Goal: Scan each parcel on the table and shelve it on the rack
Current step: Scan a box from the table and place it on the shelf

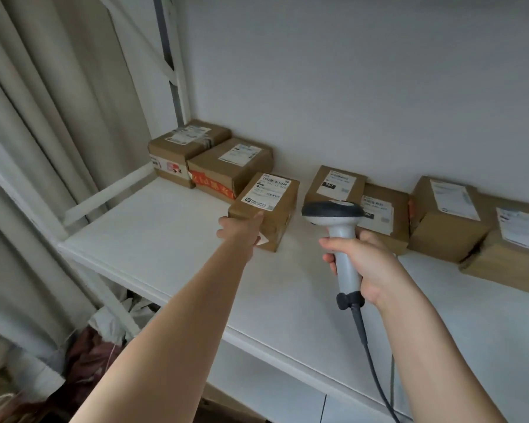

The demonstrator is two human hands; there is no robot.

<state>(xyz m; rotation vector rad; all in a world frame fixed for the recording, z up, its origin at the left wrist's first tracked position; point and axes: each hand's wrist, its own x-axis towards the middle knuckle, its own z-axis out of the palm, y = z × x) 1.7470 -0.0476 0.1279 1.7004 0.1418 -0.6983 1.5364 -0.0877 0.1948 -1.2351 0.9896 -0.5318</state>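
Parcels are lined along the back of a white rack shelf (171, 270), and the small parcel (264, 209) with the barcode label on top is taken as the landmark; its near left face is touched by the left hand (242, 228), the thumb laid at the top edge, though how the fingers lie behind the hand cannot be told. Just right of it a grey barcode scanner (338, 227) is gripped round the handle by the right hand (361, 264), head upward and cable trailing down; behind the scanner, right of the landmark, two labelled boxes (379, 215) are seen touching, and further right two larger boxes (449, 221). Behind and left of the landmark, two boxes (226, 169) are set against the wall; far left, pale curtains (43, 117) are hung.
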